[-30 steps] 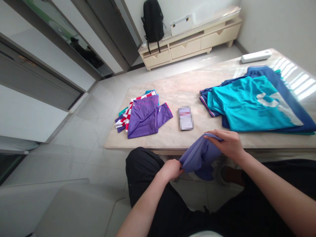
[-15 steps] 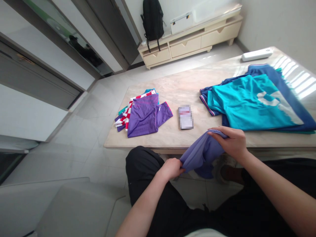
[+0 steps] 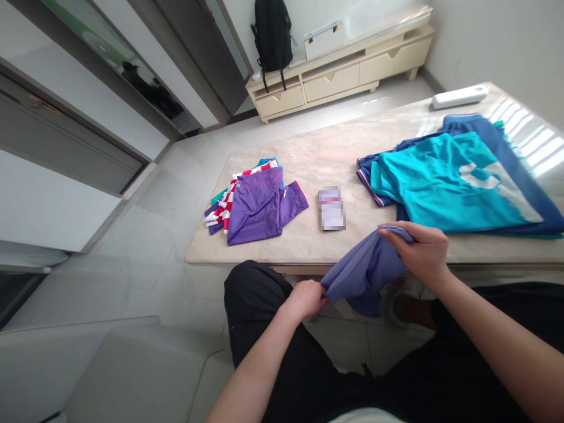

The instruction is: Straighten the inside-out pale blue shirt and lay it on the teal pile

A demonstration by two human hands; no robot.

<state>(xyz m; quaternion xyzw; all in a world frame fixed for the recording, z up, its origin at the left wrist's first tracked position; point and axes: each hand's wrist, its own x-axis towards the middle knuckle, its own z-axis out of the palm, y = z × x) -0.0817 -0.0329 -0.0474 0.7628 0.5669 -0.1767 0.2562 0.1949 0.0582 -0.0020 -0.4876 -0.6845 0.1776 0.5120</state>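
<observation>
A lavender piece of clothing [image 3: 363, 270] is stretched between my two hands, over my lap and the table's near edge; its exact kind does not show. My left hand [image 3: 307, 299] is closed on its lower left end. At the upper right end, my right hand [image 3: 420, 249] pinches the cloth between thumb and fingers. The lower part hangs loose below the table edge. Beyond it lies a phone-sized rectangular object [image 3: 332, 210], its face blurred out. A small pile of clothes with a purple garment [image 3: 255, 205] on top lies to the left.
On the right of the marble-look table [image 3: 317, 147] lies a larger pile topped by a turquoise shirt [image 3: 440, 182]. A long white object [image 3: 459, 97] sits at the far right. Behind stands a low cabinet [image 3: 332, 82] bearing a black backpack [image 3: 272, 35]. My knee [image 3: 253, 288] is close to the table edge.
My right hand has shifted slightly right and up, drawing the lavender cloth a little farther out. My left hand has hardly moved, and both keep their grip.
</observation>
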